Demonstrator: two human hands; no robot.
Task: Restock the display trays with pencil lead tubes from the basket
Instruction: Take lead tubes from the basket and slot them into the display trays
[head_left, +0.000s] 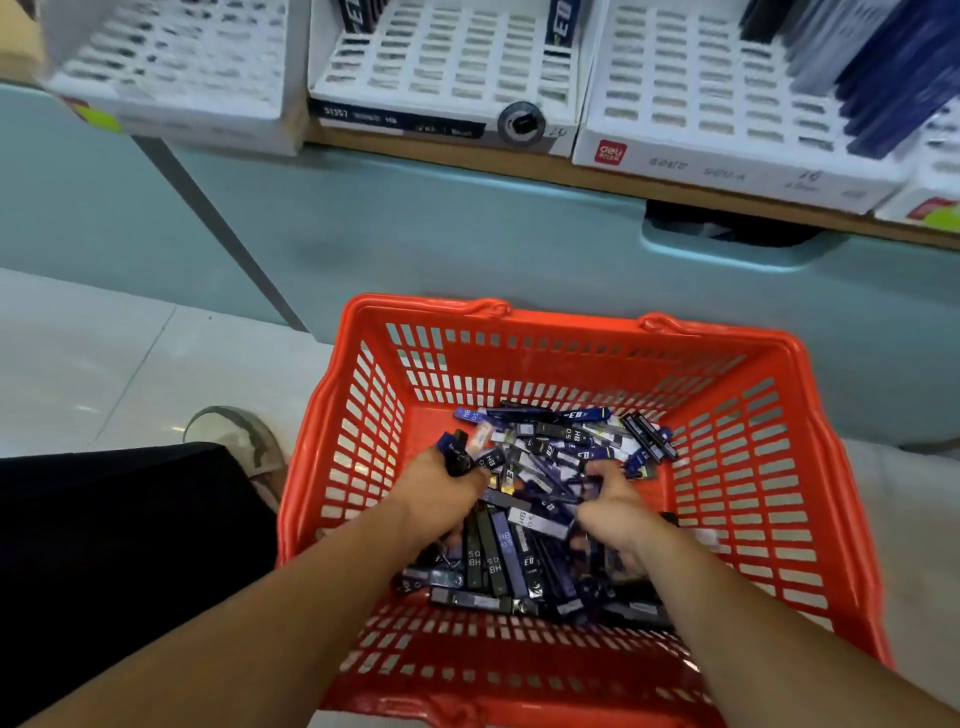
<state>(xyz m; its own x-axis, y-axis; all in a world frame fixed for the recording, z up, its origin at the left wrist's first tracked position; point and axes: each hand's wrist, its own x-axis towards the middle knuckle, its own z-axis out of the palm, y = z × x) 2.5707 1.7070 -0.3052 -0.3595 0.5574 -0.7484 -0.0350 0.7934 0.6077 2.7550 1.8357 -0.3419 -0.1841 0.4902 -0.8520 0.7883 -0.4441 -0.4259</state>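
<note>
Orange basket (753, 467) holds a pile of pencil lead tubes (519, 551) at its middle. Left hand (441, 486) grips a few tubes at the pile's left; right hand (613, 506) curls into its right side, grip unclear. White display trays (452, 67) stand beyond the basket

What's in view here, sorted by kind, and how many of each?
Red basket: 1
White display trays: 4, the rightmost only partly in view
Hands: 2
Shoe: 1
Lead tubes: a heap, too many to count
Total, tubes aside: 8
</note>
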